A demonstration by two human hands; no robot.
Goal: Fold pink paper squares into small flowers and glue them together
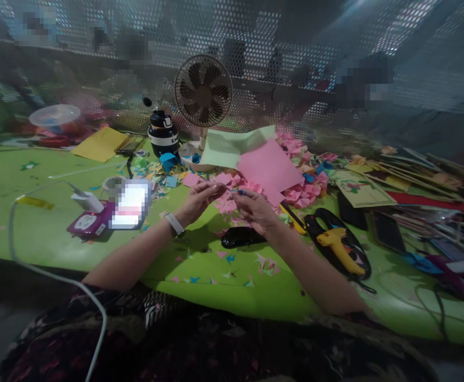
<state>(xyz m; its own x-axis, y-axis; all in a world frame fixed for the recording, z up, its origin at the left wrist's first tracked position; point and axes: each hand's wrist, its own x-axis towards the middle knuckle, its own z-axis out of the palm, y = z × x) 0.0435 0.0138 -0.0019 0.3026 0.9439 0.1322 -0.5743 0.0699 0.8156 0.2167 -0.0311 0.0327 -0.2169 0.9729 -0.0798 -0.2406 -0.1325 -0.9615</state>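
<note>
My left hand (202, 200) is closed in a pinch, fingertips pointing right, over the green tabletop. Facing it, my right hand (255, 208) is closed too, with a small blue piece (238, 192) at its fingertips. The two hands almost meet; something thin seems to run between them, too small to make out. Pink folded paper pieces (229, 206) lie just below and behind the fingers. Under my right hand rests a glossy black object (242, 237), partly covered by the wrist. Paper scraps (230, 258) are scattered in front of it.
Behind my hands are pink paper (269, 167), light green paper (232, 146), a fan (203, 91) and a dark bottle (163, 135). A lit phone (131, 204) leans at left. To the right lie a yellow cutter (294, 219), a yellow glue gun (343, 249) and sticks (394, 172).
</note>
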